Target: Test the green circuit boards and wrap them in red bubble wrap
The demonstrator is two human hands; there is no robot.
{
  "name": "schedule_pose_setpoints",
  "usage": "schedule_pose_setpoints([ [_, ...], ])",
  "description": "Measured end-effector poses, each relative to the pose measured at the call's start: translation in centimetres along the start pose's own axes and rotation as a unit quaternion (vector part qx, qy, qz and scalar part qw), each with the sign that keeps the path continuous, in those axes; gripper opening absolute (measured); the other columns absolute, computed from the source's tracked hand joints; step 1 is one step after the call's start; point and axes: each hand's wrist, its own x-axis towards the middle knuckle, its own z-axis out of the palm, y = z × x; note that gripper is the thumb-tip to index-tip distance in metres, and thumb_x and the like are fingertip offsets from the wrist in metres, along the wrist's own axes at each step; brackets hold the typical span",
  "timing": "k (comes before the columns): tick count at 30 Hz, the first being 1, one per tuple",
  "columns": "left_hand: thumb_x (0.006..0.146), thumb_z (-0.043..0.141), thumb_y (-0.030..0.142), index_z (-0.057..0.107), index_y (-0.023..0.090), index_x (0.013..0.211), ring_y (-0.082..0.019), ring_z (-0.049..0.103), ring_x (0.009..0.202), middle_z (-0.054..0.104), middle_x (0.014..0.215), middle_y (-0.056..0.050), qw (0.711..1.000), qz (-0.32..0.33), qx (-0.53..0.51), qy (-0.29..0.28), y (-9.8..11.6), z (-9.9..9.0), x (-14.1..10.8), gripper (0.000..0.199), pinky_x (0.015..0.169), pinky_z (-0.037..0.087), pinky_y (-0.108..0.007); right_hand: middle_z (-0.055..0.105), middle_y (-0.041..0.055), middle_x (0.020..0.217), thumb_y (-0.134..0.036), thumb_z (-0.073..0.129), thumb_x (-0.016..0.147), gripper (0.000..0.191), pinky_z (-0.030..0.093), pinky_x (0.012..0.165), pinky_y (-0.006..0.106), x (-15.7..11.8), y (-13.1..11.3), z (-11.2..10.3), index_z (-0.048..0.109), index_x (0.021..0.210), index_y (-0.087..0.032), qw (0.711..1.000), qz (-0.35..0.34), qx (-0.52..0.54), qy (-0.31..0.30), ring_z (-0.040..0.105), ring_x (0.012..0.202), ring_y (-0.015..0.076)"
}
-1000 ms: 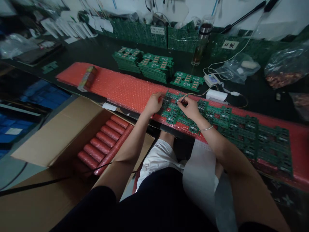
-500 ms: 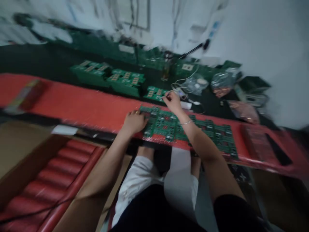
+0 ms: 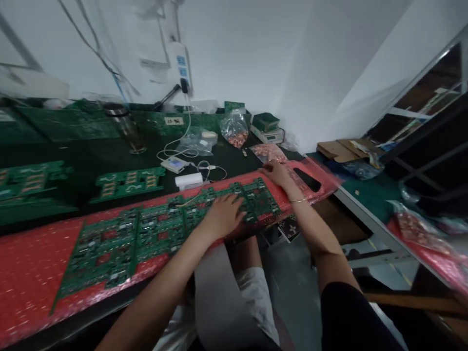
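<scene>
**Two hands over a row of green boards**

A row of green circuit boards [image 3: 161,226] lies flat on a long strip of red bubble wrap [image 3: 32,268], along the front of a dark table [image 3: 84,146]. The two hands are apart from each other. The left hand [image 3: 224,214] is over the boards near the right part of the row, palm down, with its fingers a bit spread and not closed around anything. The right hand [image 3: 277,174] is past the right end of the row, over the red wrap. Its fingers are bent, and I cannot tell if they pinch something small. A thin bracelet [image 3: 298,200] is on that wrist.

Just behind the right hand is a clear bag of pinkish bits [image 3: 269,152]. Another bag of copper-colored bits [image 3: 237,132] sits farther back, near a small scale [image 3: 268,134]. Behind the row are a white roll [image 3: 189,181], a little white box [image 3: 174,164] with a cord, and a tall bottle [image 3: 126,129]. More green boards [image 3: 129,183] lie on the table at the left.
</scene>
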Motion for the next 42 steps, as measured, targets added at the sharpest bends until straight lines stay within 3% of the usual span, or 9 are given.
schedule_pose_setpoints([
  [4, 0.103, 0.051, 0.039, 0.055, 0.012, 0.148, -0.033, 0.053, 0.144, 0.058, 0.152, -0.02, 0.995, 0.075, -0.045, -0.055, 7.0, 2.0, 8.8, 0.053, 0.121, 0.041, -0.046, 0.077, 0.0252, 0.113, -0.037, 0.069, 0.093, 0.043, 0.054, 0.094, 0.041, -3.0, 11.3, -6.4, 0.074, 0.117, -0.001, 0.985, 0.144, -0.092, 0.036, 0.073, 0.107, 0.0339],
  [9, 0.103, 0.048, 0.044, 0.042, 0.0, 0.154, -0.036, 0.046, 0.149, 0.048, 0.158, -0.028, 0.993, 0.049, -0.071, -0.084, 12.5, 5.5, 16.3, 0.068, 0.121, 0.039, -0.046, 0.071, 0.0278, 0.128, -0.045, 0.076, 0.087, 0.06, 0.052, 0.104, 0.044, -4.8, 17.7, -7.6, 0.069, 0.125, 0.001, 0.977, 0.202, -0.043, -0.045, 0.069, 0.119, 0.0359],
  [14, 0.103, 0.046, 0.045, 0.044, -0.006, 0.151, -0.036, 0.038, 0.154, 0.043, 0.161, -0.03, 0.994, 0.039, -0.073, -0.068, 14.4, 7.6, 18.2, 0.07, 0.127, 0.03, -0.043, 0.073, 0.0203, 0.127, -0.057, 0.069, 0.089, 0.067, 0.055, 0.101, 0.037, -4.3, 20.4, -6.5, 0.065, 0.131, -0.005, 0.98, 0.169, 0.032, -0.099, 0.072, 0.113, 0.0263],
  [19, 0.105, 0.042, 0.05, 0.042, 0.006, 0.158, -0.034, 0.034, 0.158, 0.038, 0.167, -0.022, 0.993, 0.058, -0.047, -0.097, 12.1, 6.5, 16.9, 0.069, 0.129, 0.027, -0.047, 0.059, 0.0201, 0.15, -0.06, 0.08, 0.075, 0.104, 0.052, 0.111, 0.043, -3.6, 21.9, -6.4, 0.04, 0.158, -0.011, 0.975, 0.091, 0.182, -0.09, 0.066, 0.127, 0.0274],
  [23, 0.088, 0.063, 0.073, 0.031, 0.005, 0.164, -0.047, 0.012, 0.162, 0.015, 0.171, -0.03, 0.988, -0.023, -0.002, -0.155, 8.7, 5.6, 14.4, 0.106, 0.13, 0.016, -0.06, 0.055, 0.0152, 0.156, -0.054, 0.076, 0.079, 0.09, 0.04, 0.123, 0.046, -3.8, 21.3, -6.7, 0.048, 0.155, -0.015, 0.988, 0.023, 0.131, -0.076, 0.057, 0.14, 0.0289],
  [25, 0.085, 0.065, 0.075, 0.024, 0.005, 0.166, -0.049, 0.005, 0.161, 0.006, 0.172, -0.031, 0.984, -0.05, 0.007, -0.171, 7.7, 5.7, 13.6, 0.115, 0.129, 0.013, -0.062, 0.059, 0.0145, 0.153, -0.049, 0.075, 0.083, 0.083, 0.043, 0.12, 0.047, -4.2, 20.0, -7.0, 0.049, 0.155, -0.017, 0.995, 0.017, 0.071, -0.063, 0.059, 0.137, 0.0302],
  [29, 0.097, 0.054, 0.067, 0.023, 0.008, 0.167, -0.043, 0.005, 0.163, 0.005, 0.174, -0.026, 0.987, -0.051, 0.002, -0.151, 8.0, 6.5, 14.0, 0.096, 0.132, 0.013, -0.054, 0.071, 0.0173, 0.132, -0.046, 0.07, 0.092, 0.08, 0.054, 0.102, 0.047, -5.1, 15.5, -7.9, 0.041, 0.161, -0.019, 0.992, 0.026, -0.103, -0.061, 0.069, 0.119, 0.0349],
  [33, 0.099, 0.05, 0.067, 0.025, 0.007, 0.166, -0.042, 0.006, 0.164, 0.008, 0.174, -0.025, 0.988, -0.086, 0.0, -0.129, 9.3, 7.1, 15.6, 0.094, 0.132, 0.013, -0.052, 0.074, 0.0188, 0.116, -0.047, 0.061, 0.099, 0.077, 0.056, 0.087, 0.042, -6.2, 10.3, -8.5, 0.032, 0.165, -0.021, 0.959, 0.048, -0.267, -0.077, 0.072, 0.106, 0.0351],
  [42, 0.095, 0.056, 0.068, 0.031, 0.005, 0.164, -0.044, 0.013, 0.162, 0.016, 0.172, -0.027, 0.993, -0.073, -0.035, -0.084, 10.4, 7.7, 16.3, 0.097, 0.131, 0.018, -0.052, 0.064, 0.0205, 0.127, -0.034, 0.053, 0.103, 0.066, 0.054, 0.078, 0.035, -7.7, 3.1, -6.4, 0.032, 0.165, -0.031, 0.919, 0.043, -0.383, -0.079, 0.069, 0.107, 0.0306],
])
